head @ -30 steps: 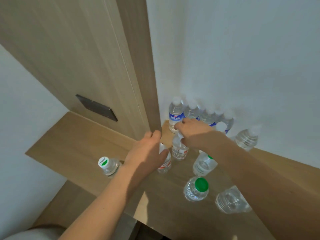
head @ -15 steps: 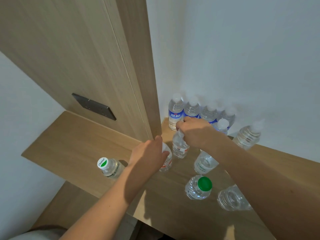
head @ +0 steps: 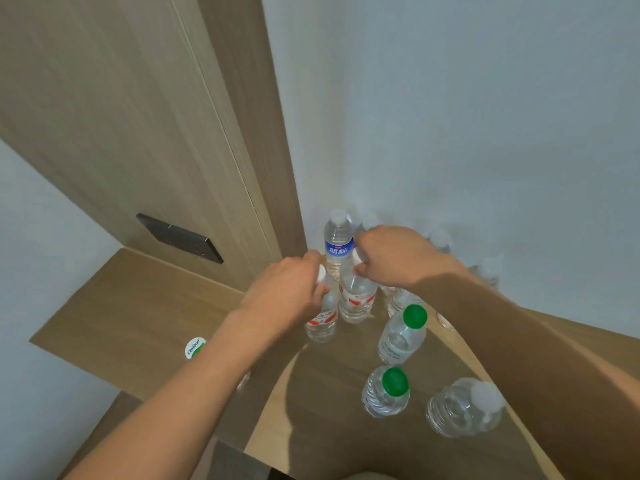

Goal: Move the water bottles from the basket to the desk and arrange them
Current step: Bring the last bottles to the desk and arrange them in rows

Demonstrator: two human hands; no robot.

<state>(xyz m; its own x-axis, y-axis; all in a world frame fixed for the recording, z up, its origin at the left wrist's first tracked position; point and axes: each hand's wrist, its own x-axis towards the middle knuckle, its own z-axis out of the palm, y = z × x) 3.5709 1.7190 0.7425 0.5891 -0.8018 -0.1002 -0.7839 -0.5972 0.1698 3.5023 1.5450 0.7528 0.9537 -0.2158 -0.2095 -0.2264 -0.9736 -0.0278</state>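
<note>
My left hand (head: pixel 287 292) curls round the neck of a red-labelled bottle (head: pixel 322 320) standing on the worktop (head: pixel 121 306). My right hand (head: pixel 391 258) pinches the top of a second red-labelled bottle (head: pixel 356 299) just beside it. Behind them a blue-labelled bottle (head: pixel 337 244) stands in the corner against the white wall (head: pixel 450 116), next to the wooden panel (head: pixel 121 116) with its dark socket plate (head: pixel 180 239). More bottles along the wall are hidden by my right arm. Nearer me stand two green-capped bottles (head: pixel 401 336) (head: pixel 386 393) and a clear-capped bottle (head: pixel 464 407). My left forearm covers most of another bottle; only its green-and-white cap (head: pixel 195 347) shows.
</note>
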